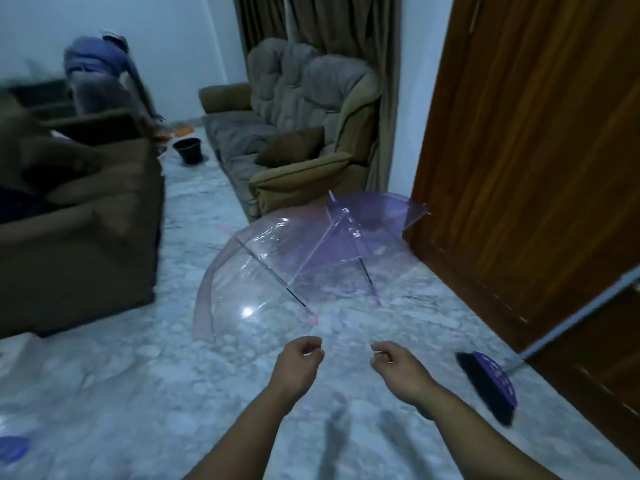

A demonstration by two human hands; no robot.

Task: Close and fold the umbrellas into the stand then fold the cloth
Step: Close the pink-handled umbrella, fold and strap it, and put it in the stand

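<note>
Pink-tinted clear umbrella [249,271], purple umbrella [367,230], grey-white marbled floor [138,393], brown sofa [86,230], reddish-brown wooden door [536,150]

Two open umbrellas are laid on the floor [398,341], the nearer umbrella [249,268] left of and overlapping the farther umbrella [367,233]. A sofa [294,133] is set behind them, an armchair [76,216] to the left, a door [533,168] to the right. A broom [491,386] is leaned by the door.
</note>
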